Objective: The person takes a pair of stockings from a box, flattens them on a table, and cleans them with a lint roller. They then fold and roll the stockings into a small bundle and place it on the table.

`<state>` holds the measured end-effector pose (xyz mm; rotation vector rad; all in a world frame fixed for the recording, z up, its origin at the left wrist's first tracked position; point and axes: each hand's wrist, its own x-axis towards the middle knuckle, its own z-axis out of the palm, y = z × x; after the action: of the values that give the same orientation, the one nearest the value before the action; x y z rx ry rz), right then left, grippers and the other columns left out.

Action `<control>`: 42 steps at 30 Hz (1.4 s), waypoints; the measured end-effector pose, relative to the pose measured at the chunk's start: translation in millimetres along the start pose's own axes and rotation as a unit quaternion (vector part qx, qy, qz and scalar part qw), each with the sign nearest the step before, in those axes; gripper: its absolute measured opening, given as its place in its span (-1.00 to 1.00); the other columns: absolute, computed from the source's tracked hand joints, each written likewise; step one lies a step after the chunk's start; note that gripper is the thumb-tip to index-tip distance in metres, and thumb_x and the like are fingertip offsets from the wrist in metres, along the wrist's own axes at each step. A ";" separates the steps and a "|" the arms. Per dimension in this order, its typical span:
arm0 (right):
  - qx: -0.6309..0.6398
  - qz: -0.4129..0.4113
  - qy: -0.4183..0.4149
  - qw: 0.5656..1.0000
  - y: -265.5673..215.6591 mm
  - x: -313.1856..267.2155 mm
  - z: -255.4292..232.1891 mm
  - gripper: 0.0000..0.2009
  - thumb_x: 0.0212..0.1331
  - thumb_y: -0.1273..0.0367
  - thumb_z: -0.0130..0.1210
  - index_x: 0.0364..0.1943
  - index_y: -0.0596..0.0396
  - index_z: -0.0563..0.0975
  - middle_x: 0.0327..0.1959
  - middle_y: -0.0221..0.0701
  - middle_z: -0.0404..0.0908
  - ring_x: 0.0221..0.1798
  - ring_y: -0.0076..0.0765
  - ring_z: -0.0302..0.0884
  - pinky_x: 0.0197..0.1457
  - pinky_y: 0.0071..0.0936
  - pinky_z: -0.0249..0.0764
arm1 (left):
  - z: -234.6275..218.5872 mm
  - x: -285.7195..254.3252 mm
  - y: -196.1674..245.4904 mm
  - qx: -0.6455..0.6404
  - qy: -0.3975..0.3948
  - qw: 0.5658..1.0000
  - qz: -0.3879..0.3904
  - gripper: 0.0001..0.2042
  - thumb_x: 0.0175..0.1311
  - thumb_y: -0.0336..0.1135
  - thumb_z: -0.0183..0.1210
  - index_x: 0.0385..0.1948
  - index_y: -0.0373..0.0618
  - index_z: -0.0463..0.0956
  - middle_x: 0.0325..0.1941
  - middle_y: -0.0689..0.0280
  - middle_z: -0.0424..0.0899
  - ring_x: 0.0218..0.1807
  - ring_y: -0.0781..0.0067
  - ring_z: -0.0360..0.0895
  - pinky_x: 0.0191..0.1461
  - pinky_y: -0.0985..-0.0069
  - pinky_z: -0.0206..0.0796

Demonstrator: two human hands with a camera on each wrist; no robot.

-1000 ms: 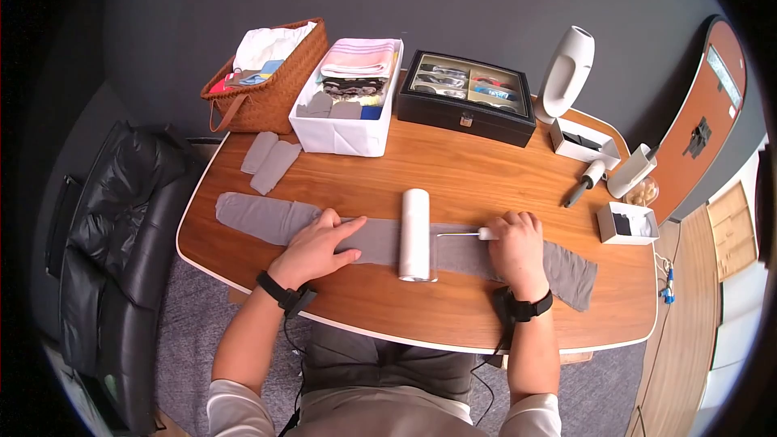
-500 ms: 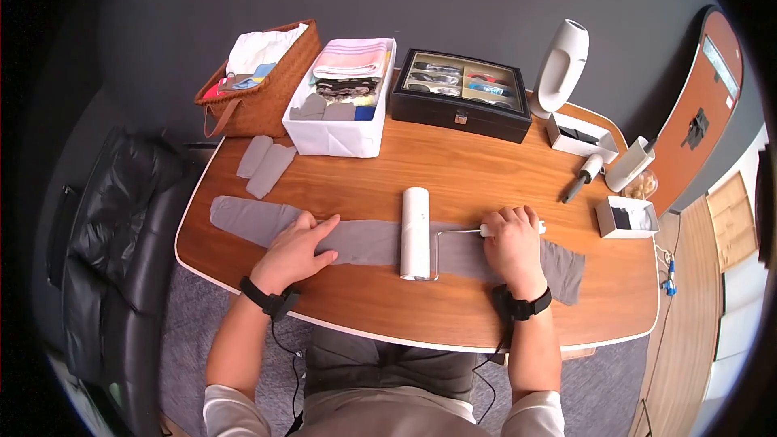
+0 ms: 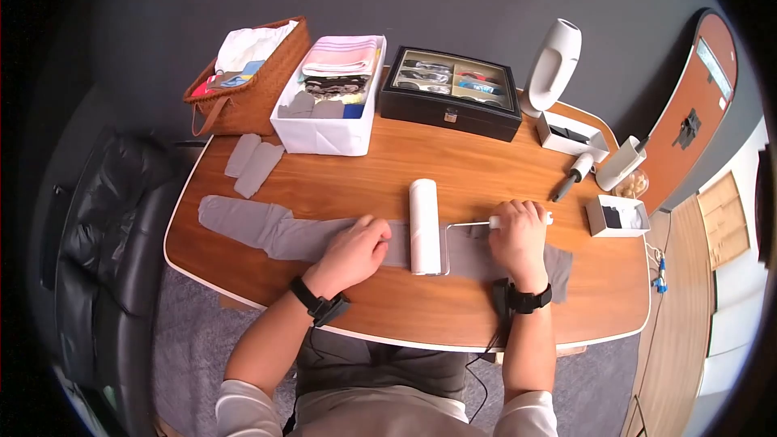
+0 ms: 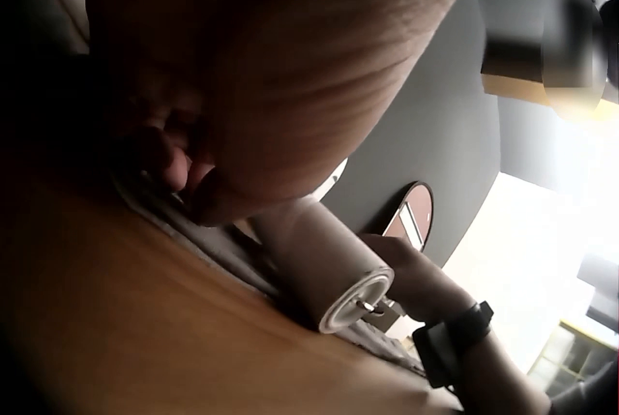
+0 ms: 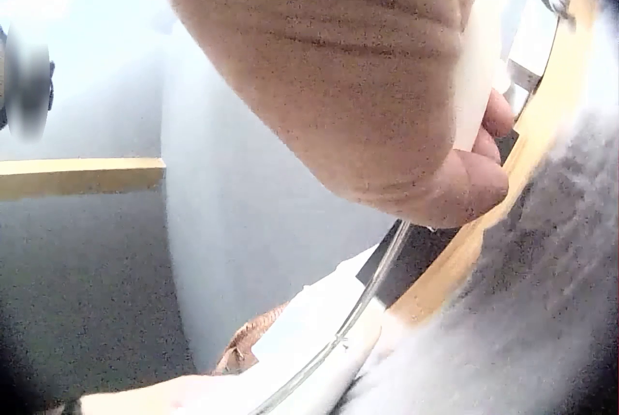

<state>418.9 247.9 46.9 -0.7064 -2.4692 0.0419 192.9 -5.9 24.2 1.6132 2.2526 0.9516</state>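
A long grey stocking-like cloth (image 3: 235,222) lies stretched across the wooden table. On it sits a white lint roller (image 3: 424,231) with a wire frame. My right hand (image 3: 520,243) grips its white handle (image 5: 479,62), over the right part of the cloth. Left of the roller, my left hand (image 3: 353,255) is on the cloth with fingers curled, its thumb and fingertips (image 4: 172,165) pinching at the fabric. Wrinkles cross the cloth left of that hand. In the left wrist view, the roller's round end (image 4: 356,301) faces the camera just past the hand.
Two folded grey pieces (image 3: 257,168) lie at the left. Behind stand a woven basket (image 3: 279,57), a white bin of folded cloths (image 3: 328,139), a black glasses case (image 3: 453,117) and a white vase-like object (image 3: 553,69). Right are a smaller lint roller (image 3: 575,175) and small white boxes (image 3: 617,215).
My left hand has moved right along the cloth towards the roller, and its spread fingers have curled in. My right hand still holds the roller, which stays in nearly the same place.
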 end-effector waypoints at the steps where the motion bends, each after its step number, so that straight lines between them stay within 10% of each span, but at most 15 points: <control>1: 0.010 0.015 0.009 1.000 3.9 1.4 -2.8 -0.87 0.06 0.49 0.26 -0.30 -0.04 0.70 -0.29 -0.28 0.73 -0.05 0.05 0.64 0.33 0.02 0.42 | -3.6 -2.5 0.5 0.020 0.004 1.000 0.000 -0.86 0.46 -0.47 0.25 -0.04 -0.17 0.54 -0.04 0.07 0.67 0.00 -0.01 0.73 0.04 0.15 0.59; 12: 0.002 0.219 -0.078 0.973 -3.5 1.7 -2.0 -0.84 0.37 0.28 0.20 -0.15 0.06 0.66 -0.23 -0.06 0.80 -0.09 0.27 0.77 0.05 0.18 0.62 | 17.7 15.8 33.2 0.009 0.052 0.991 0.123 -0.92 0.42 -0.41 0.33 -0.16 -0.13 0.65 -0.07 0.16 0.68 0.00 -0.05 0.67 0.08 0.09 0.54; 23: -0.002 0.191 -0.106 0.976 -4.9 -7.6 2.0 -0.75 0.47 0.21 0.16 -0.17 0.14 0.57 -0.26 0.00 0.79 -0.20 0.34 0.79 -0.07 0.21 0.69 | 10.7 14.0 28.8 0.131 -0.073 0.983 0.103 -0.39 0.44 -0.07 0.39 0.45 -0.14 0.55 0.63 0.26 0.47 0.30 0.07 0.48 0.44 0.10 0.43; 33: 0.029 0.242 -0.090 0.966 -10.0 -0.9 -9.1 -0.75 0.45 0.22 0.16 -0.12 0.17 0.56 -0.12 0.05 0.78 -0.10 0.37 0.78 0.00 0.22 0.69 | 29.4 44.5 58.8 0.061 -0.017 0.978 0.200 -0.69 0.43 -0.35 0.34 0.16 -0.15 0.68 0.27 0.22 0.72 0.16 0.04 0.68 0.28 0.15 0.57; 42: 0.025 0.260 -0.099 0.960 1.1 -2.4 -4.1 -0.73 0.46 0.22 0.14 -0.09 0.18 0.57 -0.12 0.05 0.78 -0.07 0.37 0.79 0.04 0.24 0.68 | 46.3 69.9 73.2 0.176 -0.167 0.961 0.135 -0.19 0.36 0.14 0.42 0.56 -0.10 0.40 0.75 0.16 0.33 0.24 -0.04 0.69 0.31 0.14 0.58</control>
<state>423.3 247.2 49.0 -1.3667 -2.3826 0.3897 246.7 89.0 46.6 2.0876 2.0805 0.2930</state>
